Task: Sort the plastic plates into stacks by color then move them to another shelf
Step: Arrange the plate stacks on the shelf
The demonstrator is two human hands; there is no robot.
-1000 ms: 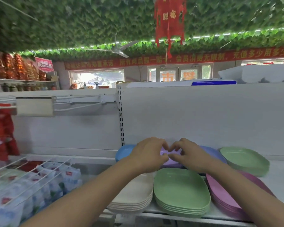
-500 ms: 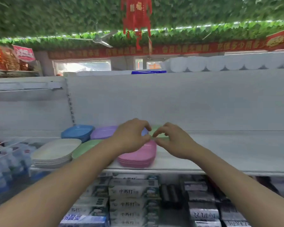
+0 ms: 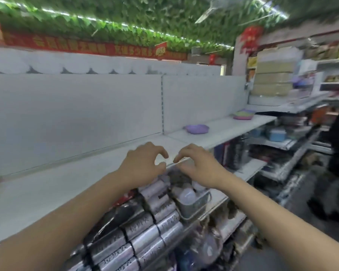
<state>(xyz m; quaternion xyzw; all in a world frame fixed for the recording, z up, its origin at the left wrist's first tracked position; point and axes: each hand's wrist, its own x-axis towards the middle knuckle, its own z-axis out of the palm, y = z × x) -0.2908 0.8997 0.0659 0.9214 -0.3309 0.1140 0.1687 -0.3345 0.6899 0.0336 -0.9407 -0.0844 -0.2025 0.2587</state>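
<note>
**Inspector:** Two hands are raised side by side over the front edge of the white shelf (image 3: 47, 192). The left hand (image 3: 143, 165) has its fingers curled with thumb and forefinger nearly meeting; the right hand (image 3: 196, 165) mirrors it. No plate shows between the fingertips; the picture is blurred there, so I cannot tell whether they pinch anything thin.

**Clerk:** So where are the plates?

**Inspector:** Farther right along the same shelf run. A purple plate (image 3: 197, 129), or a low stack of them, sits alone just past the upright seam. Well beyond it, near the far end, lies a mixed stack (image 3: 243, 115) showing pink, green and purple layers. The stretch of shelf directly beneath the hands carries no plates.

**Clerk:** And progress?

**Inspector:** Partial, in my judgement. One colour appears set apart on this shelf; the far stack is mixed in colour, so sorting there is unfinished. Other colours are out of view, and their state cannot be assessed.

**Clerk:** Anything else nearby?

**Inspector:** Silver wrapped packs (image 3: 145, 231) and a small basket of containers (image 3: 194, 202) fill the tier below. Boxed goods (image 3: 272, 79) stand on the end shelving at right.
</note>
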